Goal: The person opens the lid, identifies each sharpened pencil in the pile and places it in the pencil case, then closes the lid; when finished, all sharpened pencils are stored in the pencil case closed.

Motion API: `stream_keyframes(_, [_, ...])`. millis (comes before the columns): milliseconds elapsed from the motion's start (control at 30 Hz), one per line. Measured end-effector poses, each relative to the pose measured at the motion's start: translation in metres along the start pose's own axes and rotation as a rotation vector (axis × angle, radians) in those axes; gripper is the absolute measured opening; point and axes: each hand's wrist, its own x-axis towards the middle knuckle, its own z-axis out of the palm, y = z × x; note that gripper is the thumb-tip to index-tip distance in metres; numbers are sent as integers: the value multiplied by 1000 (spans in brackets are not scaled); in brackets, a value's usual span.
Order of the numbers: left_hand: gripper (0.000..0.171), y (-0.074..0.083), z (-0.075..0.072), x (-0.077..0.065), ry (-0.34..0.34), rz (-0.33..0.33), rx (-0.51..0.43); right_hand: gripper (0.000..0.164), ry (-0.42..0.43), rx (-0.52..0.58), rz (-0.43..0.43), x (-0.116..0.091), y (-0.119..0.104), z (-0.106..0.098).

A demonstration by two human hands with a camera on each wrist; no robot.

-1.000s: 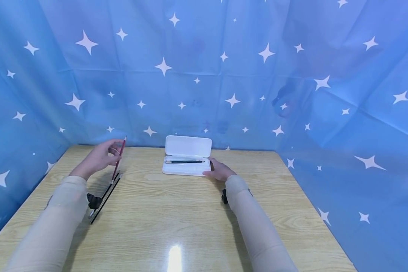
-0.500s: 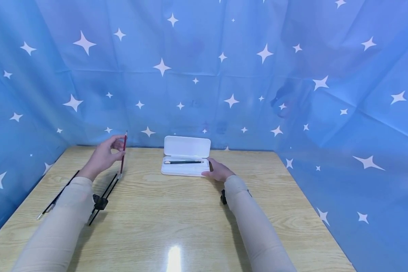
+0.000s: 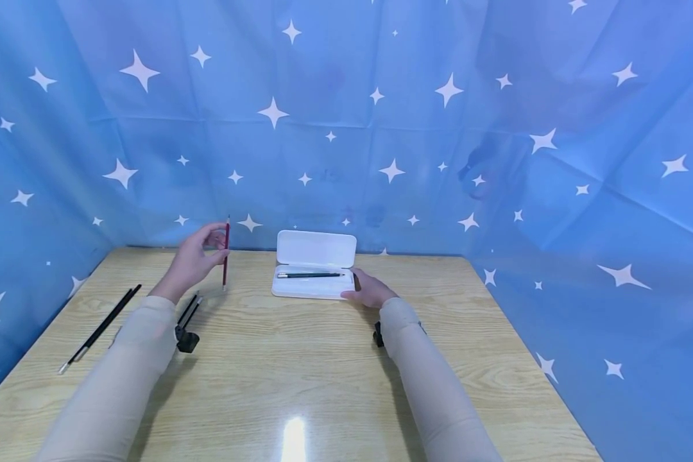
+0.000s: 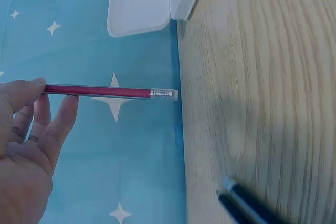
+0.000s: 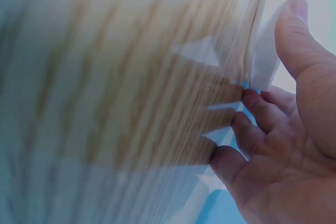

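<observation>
On the surface [image 3: 335, 372], the case [image 3: 316, 249] lay open. The right hand [image 3: 372, 290] touched its end, though whether it gripped I couldn't tell; the left hand [image 3: 195, 258], outstretched, pinched the red pencil [image 4: 115, 92] upright, nearer the case than before.

Six pencils can be counted: one red pencil [image 4: 110, 91] and five dark ones. Of the dark ones, two pencils [image 3: 105, 326] lie near the table's left edge, two pencils [image 3: 192, 312] lie further in from that edge, partly hidden by an arm, and one pencil [image 3: 310, 275] is in the case. There is one white case [image 3: 317, 290], near the table's far edge, with one lid [image 3: 316, 248]. Two hands show, one left hand [image 3: 192, 260] and one right hand [image 3: 371, 290], along with two sleeves [image 3: 439, 385] and two black wrist devices [image 3: 187, 339]. There is one table [image 3: 300, 353].
</observation>
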Motion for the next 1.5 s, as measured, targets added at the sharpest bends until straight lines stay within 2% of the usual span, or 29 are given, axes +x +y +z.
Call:
stream_keyframes(300, [52, 9, 16, 9, 19, 11, -14, 81, 7, 13, -8, 2, 3, 2])
stream_keyframes(667, [48, 16, 37, 19, 70, 101, -71, 81, 14, 12, -15, -1, 0, 3])
stream_keyframes(867, [45, 19, 49, 24, 112, 126, -94, 83, 10, 3, 1, 2, 1, 2])
stream_keyframes(1500, [39, 19, 88, 39, 102, 99, -162, 81, -2, 7, -14, 8, 6, 3])
